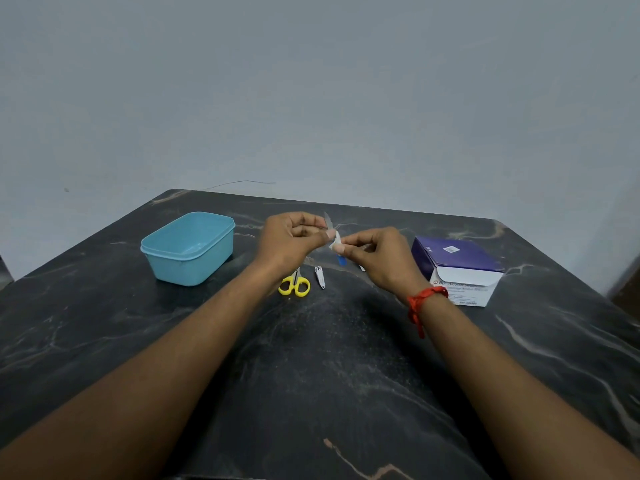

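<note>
**Tearing the small packet open**

The person holds a small packet up in the air w/ both hands, over the middle of the table. The left hand pinches its top part w/ thumb & fingers curled in. The right hand pinches the lower part the same way. The two hands are close together, almost touching, w/ the packet between them.

How to do it well (a guess from the pic): keep both pinches tight & right next to the tear. Pull one hand away from the body & the other toward it, slow, so the rip runs straight. Don't squeeze the middle hard, or what's inside may get squashed or slip out.

The packet looks thin & flat. It is white in the middle, w/ a blue bit at the bottom & a thin gray flap sticking up at the top. The flap looks partly peeled, but it is too small to be sure.

Nearby on the table: a purple & white box at the right, a blue tub at the left, yellow scissors & a nail clipper under the hands.
</note>
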